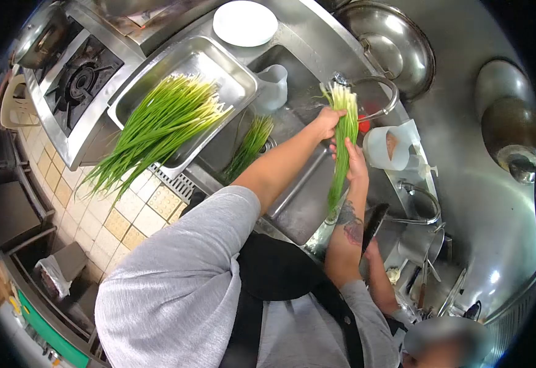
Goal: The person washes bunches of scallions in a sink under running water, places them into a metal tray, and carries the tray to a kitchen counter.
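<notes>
My left hand is closed around a bunch of green onions just below their white ends. Lower down, my right hand grips the same bunch by its green stalks. Its white ends are up at the spout of a curved faucet, over the sink; I cannot tell whether water is running. A smaller pile of green onions lies in the left part of the sink. To the left, a metal tray holds a large pile of green onions, its green tips hanging over the edge.
A white plate sits behind the tray. White plastic pitchers stand at the sink's left and right. A gas burner is far left, a large wok at the back. Another person's arm reaches in beside a dark blade.
</notes>
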Action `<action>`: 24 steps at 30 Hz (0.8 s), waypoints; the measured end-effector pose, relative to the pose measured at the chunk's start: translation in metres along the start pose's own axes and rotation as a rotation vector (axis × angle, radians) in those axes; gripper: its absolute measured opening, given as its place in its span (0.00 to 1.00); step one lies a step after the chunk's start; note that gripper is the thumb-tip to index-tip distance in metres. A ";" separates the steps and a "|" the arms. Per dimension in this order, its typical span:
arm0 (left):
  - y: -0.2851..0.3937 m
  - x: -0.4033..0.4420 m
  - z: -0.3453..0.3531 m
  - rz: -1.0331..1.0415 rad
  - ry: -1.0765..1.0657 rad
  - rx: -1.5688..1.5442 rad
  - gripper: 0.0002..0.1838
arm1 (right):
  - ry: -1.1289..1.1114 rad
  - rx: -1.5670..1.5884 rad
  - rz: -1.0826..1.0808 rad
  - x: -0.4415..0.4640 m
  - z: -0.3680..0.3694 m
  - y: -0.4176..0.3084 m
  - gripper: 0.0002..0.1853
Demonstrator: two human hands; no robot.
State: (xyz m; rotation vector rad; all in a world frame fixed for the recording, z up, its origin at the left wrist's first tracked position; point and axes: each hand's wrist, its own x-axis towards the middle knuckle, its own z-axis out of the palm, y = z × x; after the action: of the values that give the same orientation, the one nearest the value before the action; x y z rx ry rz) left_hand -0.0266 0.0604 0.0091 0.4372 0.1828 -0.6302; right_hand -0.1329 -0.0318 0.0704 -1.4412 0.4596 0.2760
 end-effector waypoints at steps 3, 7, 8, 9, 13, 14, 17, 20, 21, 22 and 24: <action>-0.007 -0.003 0.009 0.141 0.111 0.142 0.12 | 0.051 0.031 -0.049 0.008 -0.009 0.012 0.22; -0.004 -0.001 0.012 0.187 0.297 -0.012 0.16 | 0.028 0.051 -0.099 0.014 -0.004 0.008 0.24; -0.002 0.002 0.010 0.176 0.312 -0.096 0.17 | 0.009 0.083 -0.113 0.017 -0.003 0.008 0.24; 0.002 0.002 0.008 0.109 0.221 -0.149 0.16 | -0.009 0.116 -0.128 0.016 0.003 0.002 0.24; 0.018 -0.012 -0.004 -0.052 -0.028 -0.194 0.14 | -0.018 0.153 -0.204 0.012 0.013 -0.013 0.24; 0.019 -0.018 -0.004 -0.064 -0.058 -0.169 0.14 | -0.042 0.157 -0.235 0.023 0.006 -0.003 0.23; 0.007 -0.015 -0.018 0.036 -0.062 0.133 0.14 | -0.038 0.078 -0.304 0.034 -0.001 0.010 0.20; 0.020 -0.030 -0.004 0.113 0.095 0.356 0.16 | 0.027 -0.008 -0.319 0.045 -0.003 0.023 0.19; 0.022 -0.033 -0.001 0.144 0.151 0.436 0.16 | 0.027 0.017 -0.292 0.043 0.000 0.020 0.19; 0.022 -0.033 -0.001 0.146 0.184 0.328 0.16 | 0.026 0.043 -0.266 0.041 0.002 0.016 0.19; 0.022 -0.034 0.003 0.146 0.244 0.118 0.17 | 0.034 0.129 -0.245 0.037 0.008 0.010 0.19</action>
State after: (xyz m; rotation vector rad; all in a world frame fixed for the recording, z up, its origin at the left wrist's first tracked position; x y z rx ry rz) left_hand -0.0407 0.0929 0.0293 0.6364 0.3438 -0.4446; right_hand -0.1037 -0.0262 0.0448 -1.3613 0.3178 0.0251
